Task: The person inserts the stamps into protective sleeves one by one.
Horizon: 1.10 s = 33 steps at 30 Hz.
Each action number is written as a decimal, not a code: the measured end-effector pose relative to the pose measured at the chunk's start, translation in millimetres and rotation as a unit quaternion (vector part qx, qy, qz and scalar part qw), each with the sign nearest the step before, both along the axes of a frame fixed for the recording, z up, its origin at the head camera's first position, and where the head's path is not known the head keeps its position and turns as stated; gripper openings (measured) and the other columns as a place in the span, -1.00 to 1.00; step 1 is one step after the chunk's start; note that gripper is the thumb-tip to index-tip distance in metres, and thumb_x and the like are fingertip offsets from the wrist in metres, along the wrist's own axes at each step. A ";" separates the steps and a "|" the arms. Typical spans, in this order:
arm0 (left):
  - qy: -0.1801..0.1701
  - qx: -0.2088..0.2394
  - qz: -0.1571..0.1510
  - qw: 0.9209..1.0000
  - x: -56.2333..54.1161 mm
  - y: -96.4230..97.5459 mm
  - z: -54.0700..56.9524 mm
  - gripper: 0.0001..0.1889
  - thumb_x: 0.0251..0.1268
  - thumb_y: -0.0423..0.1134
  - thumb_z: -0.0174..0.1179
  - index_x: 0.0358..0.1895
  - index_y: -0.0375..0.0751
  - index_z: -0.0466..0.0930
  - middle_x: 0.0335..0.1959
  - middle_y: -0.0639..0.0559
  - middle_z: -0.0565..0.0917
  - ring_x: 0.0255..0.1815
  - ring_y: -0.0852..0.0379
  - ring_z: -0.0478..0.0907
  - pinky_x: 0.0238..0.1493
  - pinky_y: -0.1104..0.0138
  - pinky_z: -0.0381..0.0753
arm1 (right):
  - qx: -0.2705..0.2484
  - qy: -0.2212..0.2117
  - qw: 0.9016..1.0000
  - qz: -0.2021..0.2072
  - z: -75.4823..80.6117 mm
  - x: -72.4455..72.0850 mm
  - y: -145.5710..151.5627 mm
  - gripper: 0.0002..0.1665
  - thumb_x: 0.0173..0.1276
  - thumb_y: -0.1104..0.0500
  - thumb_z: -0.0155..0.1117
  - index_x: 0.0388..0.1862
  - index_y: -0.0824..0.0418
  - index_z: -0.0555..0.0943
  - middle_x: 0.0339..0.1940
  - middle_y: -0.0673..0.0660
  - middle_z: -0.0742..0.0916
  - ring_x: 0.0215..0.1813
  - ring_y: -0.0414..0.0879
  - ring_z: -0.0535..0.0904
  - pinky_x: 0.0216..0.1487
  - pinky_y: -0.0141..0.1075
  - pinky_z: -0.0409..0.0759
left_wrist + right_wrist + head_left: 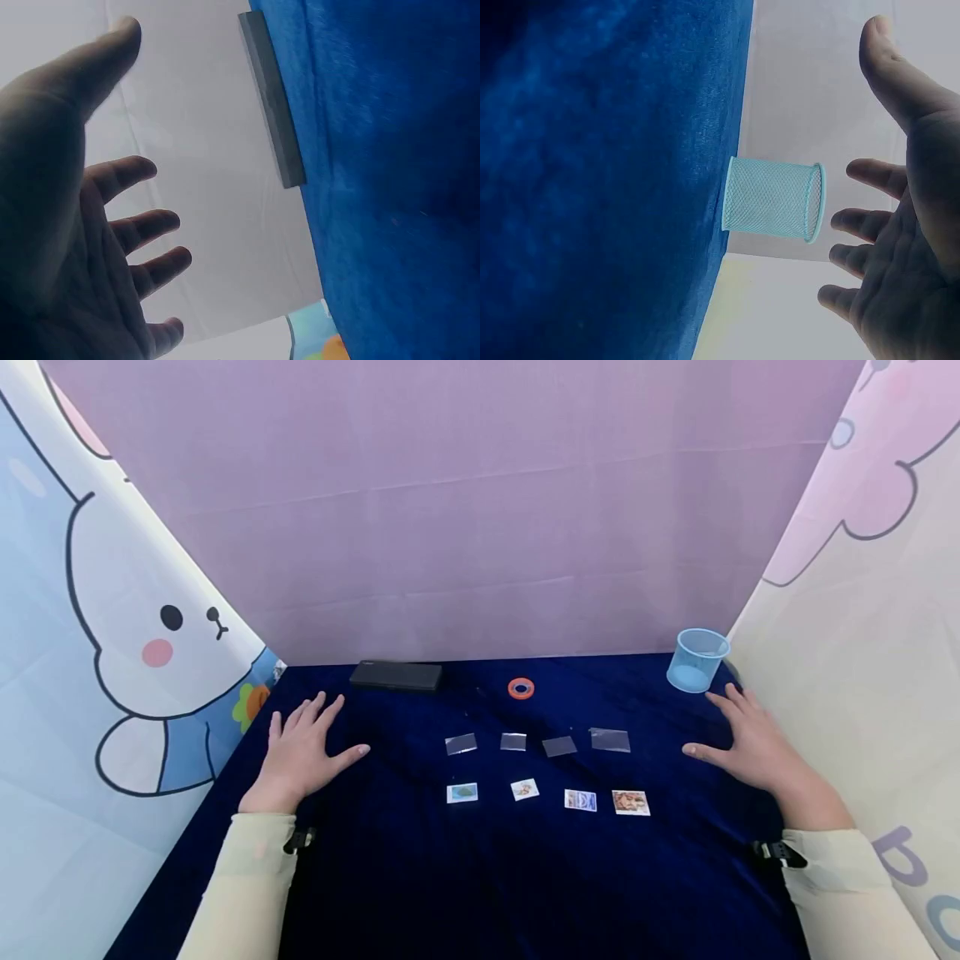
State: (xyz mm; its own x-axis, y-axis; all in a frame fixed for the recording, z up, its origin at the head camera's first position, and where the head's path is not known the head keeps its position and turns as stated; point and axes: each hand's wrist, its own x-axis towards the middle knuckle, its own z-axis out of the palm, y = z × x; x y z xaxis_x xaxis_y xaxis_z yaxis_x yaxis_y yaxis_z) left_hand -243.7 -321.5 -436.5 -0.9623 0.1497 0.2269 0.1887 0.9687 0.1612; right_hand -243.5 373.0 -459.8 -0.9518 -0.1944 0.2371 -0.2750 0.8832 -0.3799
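My left hand (303, 756) is spread over the left side of the dark blue cloth, holding nothing. The right hand (761, 747), fingers also spread and holding nothing, is at the right, nearest a light blue mesh cup (696, 662). Between the hands runs a row of small stamp-like picture cards: a blue-green one (462, 792), a white one with a small figure (525, 789), and others. Behind them lie several small clear plastic sleeves, among them a left one (461, 743) and a wider right one (610, 740). An orange-red ring, like a tape roll (521, 688), sits farther back.
A flat black case (396, 676) lies at the back left, near the mauve curtain (480, 527) behind the table. Printed cloth walls stand at both sides, with a cartoon rabbit (165, 627) on the left one. Dark blue cloth (480, 885) covers the table.
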 end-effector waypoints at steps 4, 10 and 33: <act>0.009 0.002 -0.003 1.000 -8.2 6.1 4.0 0.02 0.30 0.42 0.29 0.65 -0.12 0.22 0.66 -0.33 0.11 0.60 -0.47 0.05 0.50 -0.42 -0.29 | -0.011 0.004 1.000 0.001 5.0 -2.1 -2.4 0.21 0.23 -0.23 0.60 0.54 0.49 0.27 0.56 0.69 0.16 0.53 0.68 0.00 0.39 0.55 0.03; 0.014 0.008 -0.004 1.000 -22.0 22.1 3.2 -0.19 0.35 0.24 0.36 0.51 -0.18 0.45 0.61 -0.33 0.22 0.58 -0.41 0.12 0.50 -0.42 -0.14 | -0.018 -0.003 1.000 0.000 15.6 -2.8 -12.9 0.07 0.32 -0.21 0.55 0.49 0.48 0.36 0.51 0.65 0.28 0.47 0.65 0.18 0.30 0.54 0.19; -0.093 0.087 -0.064 0.990 -54.5 102.8 -12.9 -0.44 0.41 0.13 0.37 0.33 -0.08 0.64 0.22 -0.08 0.66 0.19 -0.12 0.61 0.21 -0.08 0.57 | -0.061 -0.023 0.997 0.052 20.2 -24.8 -73.5 -0.30 0.49 -0.13 0.40 0.39 0.28 0.54 0.35 0.37 0.56 0.40 0.40 0.43 0.32 0.38 0.37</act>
